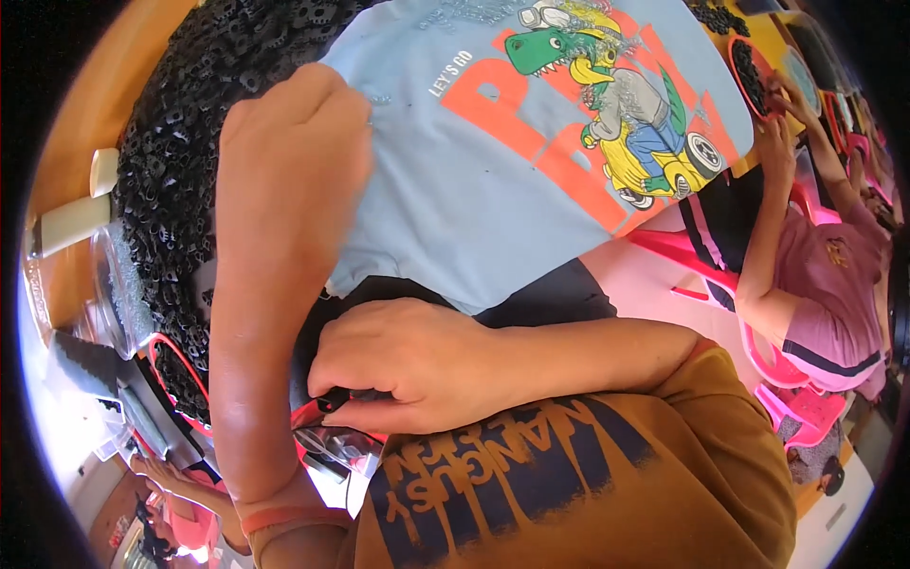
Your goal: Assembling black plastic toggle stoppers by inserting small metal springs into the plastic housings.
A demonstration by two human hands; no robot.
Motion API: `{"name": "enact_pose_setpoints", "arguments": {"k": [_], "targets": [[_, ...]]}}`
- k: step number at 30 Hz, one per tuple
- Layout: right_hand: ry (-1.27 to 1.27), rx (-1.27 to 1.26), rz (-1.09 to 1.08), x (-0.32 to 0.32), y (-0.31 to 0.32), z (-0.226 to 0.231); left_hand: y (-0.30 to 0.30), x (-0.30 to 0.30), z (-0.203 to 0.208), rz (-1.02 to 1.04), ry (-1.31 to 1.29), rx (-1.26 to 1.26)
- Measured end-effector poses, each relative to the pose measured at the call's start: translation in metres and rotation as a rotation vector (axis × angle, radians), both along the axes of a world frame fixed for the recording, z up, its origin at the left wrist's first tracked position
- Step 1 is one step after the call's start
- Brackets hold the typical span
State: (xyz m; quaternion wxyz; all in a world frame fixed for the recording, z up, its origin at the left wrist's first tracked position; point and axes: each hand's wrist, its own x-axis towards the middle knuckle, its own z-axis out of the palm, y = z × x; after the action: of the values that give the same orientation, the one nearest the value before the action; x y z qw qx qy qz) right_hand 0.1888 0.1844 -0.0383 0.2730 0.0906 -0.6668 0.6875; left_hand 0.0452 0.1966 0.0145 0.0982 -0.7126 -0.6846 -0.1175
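A light blue cloth with a printed cartoon dinosaur on a scooter (531, 228) is spread in front of me, with tiny clear bits (464, 13) scattered over its far part. My left hand (299, 142) is closed at the cloth's left side, beside a large heap of small black plastic pieces (166, 190). Its fingertips are hidden behind the back of the hand. Close to my body, my right hand (417, 365) is bent inward, thumb and forefinger pinching a small black piece (332, 402). Dark fabric (545, 299) shows under the cloth's near edge.
To the left stand a clear plastic container (118, 294), cream-coloured rolls (71, 226) and a red-rimmed basket (194, 417). On the right, a person in purple (829, 284) works at a red basket of black pieces (747, 76), near pink plastic chairs (806, 410). Another person (194, 526) is lower left.
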Motion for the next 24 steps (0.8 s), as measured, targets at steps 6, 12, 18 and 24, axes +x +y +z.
{"name": "enact_pose_setpoints", "arguments": {"k": [6, 12, 18, 24], "targets": [[-0.044, -0.009, -0.027, 0.001, 0.009, -0.004, -0.013, 0.003, 0.004, 0.099, -0.23, 0.024], [-0.062, -0.047, -0.019, -0.001, 0.013, 0.0, -0.085, 0.017, 0.031, 0.463, -1.064, 0.094], [-0.115, 0.042, 0.0, 0.001, 0.013, 0.005, -0.157, 0.036, 0.034, 0.506, -1.419, 0.101], [-0.114, 0.061, -0.02, 0.001, 0.008, -0.002, -0.151, 0.047, 0.032, 0.607, -1.481, -0.019]]}}
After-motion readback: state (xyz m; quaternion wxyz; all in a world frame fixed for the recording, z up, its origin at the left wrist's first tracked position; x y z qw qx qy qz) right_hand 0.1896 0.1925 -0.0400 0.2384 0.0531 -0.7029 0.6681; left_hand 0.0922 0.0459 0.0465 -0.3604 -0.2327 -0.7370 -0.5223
